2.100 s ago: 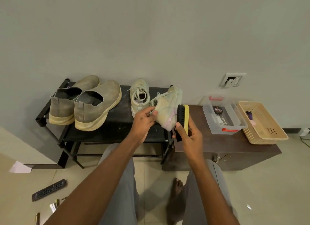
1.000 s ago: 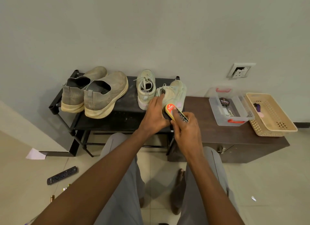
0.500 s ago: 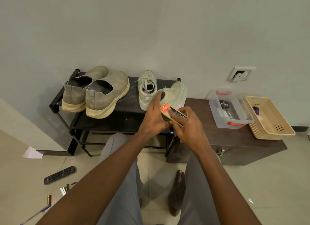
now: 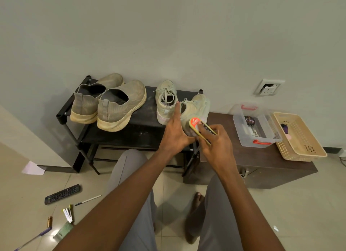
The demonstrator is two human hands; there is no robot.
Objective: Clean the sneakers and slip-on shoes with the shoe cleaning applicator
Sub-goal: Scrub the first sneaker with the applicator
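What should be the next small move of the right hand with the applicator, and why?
Probably rub the applicator along the side of the sneaker. The right hand grips it against the heel end of that sneaker, and the left hand braces the shoe on the rack.

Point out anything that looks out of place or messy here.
Floor litter at lower left: a remote, a pen and a battery lie scattered on the tiles, beside a paper scrap. The wall socket looks broken open.
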